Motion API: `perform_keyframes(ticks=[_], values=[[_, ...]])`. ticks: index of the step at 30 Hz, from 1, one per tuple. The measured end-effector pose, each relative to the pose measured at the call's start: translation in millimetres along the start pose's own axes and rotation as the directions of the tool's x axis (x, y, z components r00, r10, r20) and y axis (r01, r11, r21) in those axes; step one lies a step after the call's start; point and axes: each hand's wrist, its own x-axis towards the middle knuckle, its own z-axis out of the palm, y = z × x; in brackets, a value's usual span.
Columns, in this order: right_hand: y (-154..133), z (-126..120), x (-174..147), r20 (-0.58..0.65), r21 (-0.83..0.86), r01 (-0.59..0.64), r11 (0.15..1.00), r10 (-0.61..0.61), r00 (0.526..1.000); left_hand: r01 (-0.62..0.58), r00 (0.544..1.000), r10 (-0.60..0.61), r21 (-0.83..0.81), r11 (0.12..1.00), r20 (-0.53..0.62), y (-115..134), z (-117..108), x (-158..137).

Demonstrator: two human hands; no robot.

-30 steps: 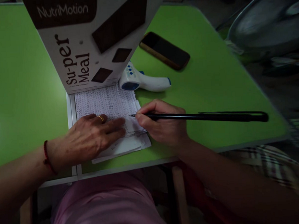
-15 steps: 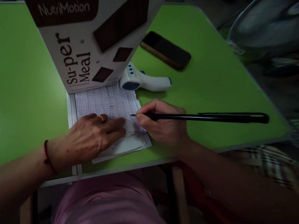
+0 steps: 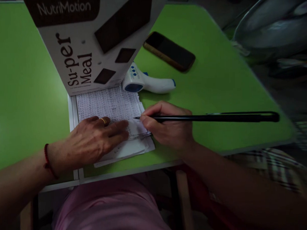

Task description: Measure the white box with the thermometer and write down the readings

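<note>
My left hand (image 3: pixel 96 140) lies flat across the lower left of a sheet of paper (image 3: pixel 100 103) covered in dense handwriting, its fingers stretched out. More loose sheets show beneath that page at its lower edge. In my right hand (image 3: pixel 169 126) a black pen (image 3: pixel 214 117) is pinched between thumb and fingers. The pen's tip points left, at or just above the page's right part; whether it touches cannot be made out. Its capped end sticks out far to the right.
A white and brown box (image 3: pixel 88 46) stands on the paper's far edge. Beside it lies a white infrared thermometer (image 3: pixel 154 84), with a phone (image 3: pixel 169 51) farther back. The green table (image 3: pixel 230 92) has a pale front edge. A fan-like round object (image 3: pixel 273 27) is at the right.
The pen's far end has swung slightly away from me and to the right, while its tip stays at nearly the same place. My left hand still rests on the paper.
</note>
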Motion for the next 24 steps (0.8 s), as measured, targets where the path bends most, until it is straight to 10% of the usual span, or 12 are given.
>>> perform_keyframes(ticks=[24], values=[[-1.2,-0.7,0.1,0.04,-0.027,-0.043,0.999,0.044,0.998,0.009,1.0,-0.009,0.013,1.0,-0.004,0.6,1.4,0.3]])
